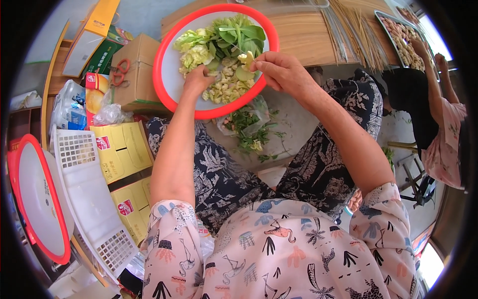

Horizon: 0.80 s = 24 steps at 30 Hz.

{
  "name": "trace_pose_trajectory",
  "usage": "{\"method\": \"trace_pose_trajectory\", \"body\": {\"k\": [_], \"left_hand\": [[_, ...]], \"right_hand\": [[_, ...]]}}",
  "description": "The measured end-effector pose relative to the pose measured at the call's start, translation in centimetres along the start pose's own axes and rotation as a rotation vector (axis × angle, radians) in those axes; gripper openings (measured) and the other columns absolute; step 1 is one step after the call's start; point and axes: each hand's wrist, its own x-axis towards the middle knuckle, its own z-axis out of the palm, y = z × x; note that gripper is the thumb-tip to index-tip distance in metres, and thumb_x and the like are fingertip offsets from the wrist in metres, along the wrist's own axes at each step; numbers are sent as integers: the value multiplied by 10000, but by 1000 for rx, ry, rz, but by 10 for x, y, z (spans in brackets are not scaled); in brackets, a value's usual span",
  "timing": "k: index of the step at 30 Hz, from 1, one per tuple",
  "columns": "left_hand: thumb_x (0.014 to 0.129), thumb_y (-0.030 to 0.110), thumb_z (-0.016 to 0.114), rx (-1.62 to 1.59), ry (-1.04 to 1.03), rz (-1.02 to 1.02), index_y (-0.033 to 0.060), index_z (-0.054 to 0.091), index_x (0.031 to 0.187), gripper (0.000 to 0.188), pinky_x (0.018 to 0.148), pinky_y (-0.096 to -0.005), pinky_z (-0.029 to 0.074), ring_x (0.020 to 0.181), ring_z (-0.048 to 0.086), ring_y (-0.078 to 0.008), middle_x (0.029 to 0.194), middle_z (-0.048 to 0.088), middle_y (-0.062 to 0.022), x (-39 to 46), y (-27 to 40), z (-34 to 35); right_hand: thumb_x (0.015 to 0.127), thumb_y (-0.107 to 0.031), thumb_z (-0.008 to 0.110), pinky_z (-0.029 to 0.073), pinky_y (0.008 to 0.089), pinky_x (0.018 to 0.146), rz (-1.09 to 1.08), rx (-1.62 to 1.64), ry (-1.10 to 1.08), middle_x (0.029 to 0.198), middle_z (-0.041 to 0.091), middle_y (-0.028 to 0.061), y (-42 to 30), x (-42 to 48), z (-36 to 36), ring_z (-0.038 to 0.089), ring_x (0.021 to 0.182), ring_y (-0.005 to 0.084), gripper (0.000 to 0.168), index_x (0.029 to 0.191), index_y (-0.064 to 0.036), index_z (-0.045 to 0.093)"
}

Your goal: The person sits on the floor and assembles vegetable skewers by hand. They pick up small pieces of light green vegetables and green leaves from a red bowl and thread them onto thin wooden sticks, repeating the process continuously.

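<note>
In front of me a white basin with a red rim (160, 71) holds sorted vegetables. Pale cauliflower florets (226, 88) lie in its near part, leafy greens (242, 31) at the far right, and light lettuce-like leaves (196, 52) at the left. Thin round green slices sit beside the florets. My right hand (285, 73) pinches a thin skewer over the basin's right rim, with a cauliflower piece (245, 59) at its fingertips. My left hand (198, 80) reaches inside, its fingertips by the florets; whether they grip one is hidden.
Loose skewers (354, 33) and a tray of peanut-like food (403, 41) lie on the wooden table (302, 33). At right, another person's arm (433, 86) reaches to that tray. Left stand a cardboard box (138, 74) with red-handled scissors (120, 72) and a white plastic basket (87, 190). Bagged greens (246, 123) lie below.
</note>
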Motion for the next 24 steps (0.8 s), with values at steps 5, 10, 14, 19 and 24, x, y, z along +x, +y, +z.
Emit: {"method": "trace_pose_trajectory", "body": {"k": [5, 10, 14, 19, 24], "left_hand": [[679, 183, 724, 140, 67, 3, 43, 602, 870, 266, 655, -331, 486, 698, 610, -194, 771, 645, -75, 4, 11, 5], [710, 201, 705, -177, 29, -68, 43, 584, 868, 254, 565, -343, 483, 604, 610, -197, 761, 636, -70, 11, -12, -2], [720, 284, 716, -281, 15, -251, 15, 608, 789, 298, 523, -358, 478, 524, 599, -219, 723, 637, -104, 0, 13, -13], [692, 342, 718, 76, -60, -305, -25, 661, 957, 456, 789, -396, 488, 959, 617, -333, 990, 645, -222, 7, 33, -8], [680, 197, 723, 81, -162, -188, -45, 633, 930, 360, 738, -384, 502, 855, 635, -316, 928, 648, -194, 7, 22, -8]], "right_hand": [[941, -171, 467, 289, 217, 468, -26, 10, -13, 512, 397, -40, 6, 6, 2, 349, 461, 43, 203, 902, -14, 589], [936, -160, 472, 294, 216, 463, -3, 51, -3, 515, 406, -39, 4, 4, 3, 362, 458, 44, 197, 884, -13, 592], [936, -158, 473, 293, 217, 462, -31, 1, -15, 523, 411, -36, 9, 5, 1, 366, 462, 44, 197, 878, -13, 593], [936, -154, 474, 291, 218, 458, -27, 40, -3, 526, 414, -34, 9, 3, 0, 365, 461, 45, 194, 883, -12, 594], [937, -180, 475, 269, 210, 468, 3, 9, -5, 526, 389, -52, 5, 0, 2, 340, 472, 34, 197, 912, -29, 598]]}}
